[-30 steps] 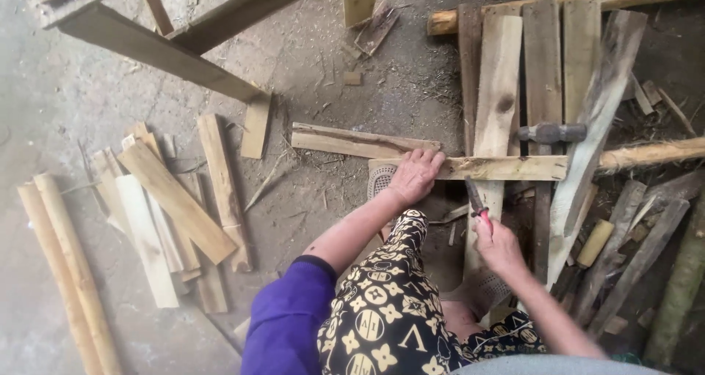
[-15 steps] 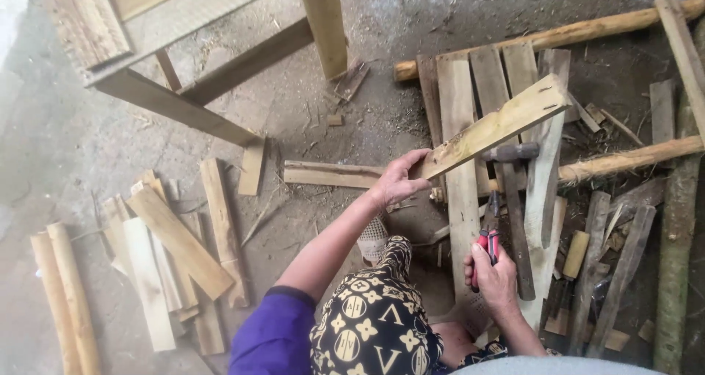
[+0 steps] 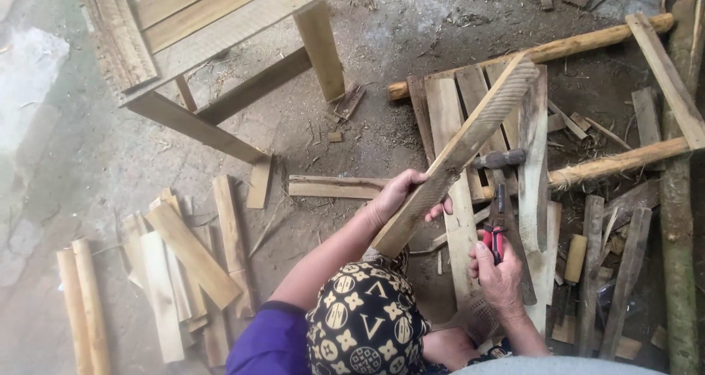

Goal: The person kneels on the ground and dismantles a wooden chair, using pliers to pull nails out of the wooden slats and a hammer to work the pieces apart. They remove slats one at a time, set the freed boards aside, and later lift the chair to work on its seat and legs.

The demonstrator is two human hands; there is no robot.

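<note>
Largest item near the hands: a rough timber frame of planks and square legs, lying on the dirt floor well beyond and to the left of the left hand. Beyond the right hand lies a pallet-like panel of slats laid side by side across two round poles, with a hammer resting on the slats just past the lifted board.

The sawn board is raised at a slant, its far end up over the panel and its near end low by the person's knee. The left hand is clenched around it near the lower end, fingers wrapped over the edge. Judged from its look, the board is stiff and light enough for one hand, with a coarse saw-marked face that should not slip but may splinter. A hold nearer its middle would balance it better; the present low hold leaves the long end heavy.

The right hand grasps red-handled pliers, nose pointing away, just right of the board's lower end.

A heap of short offcuts lies well to the left of the left hand, and a loose slat lies on the ground just beyond it.
</note>
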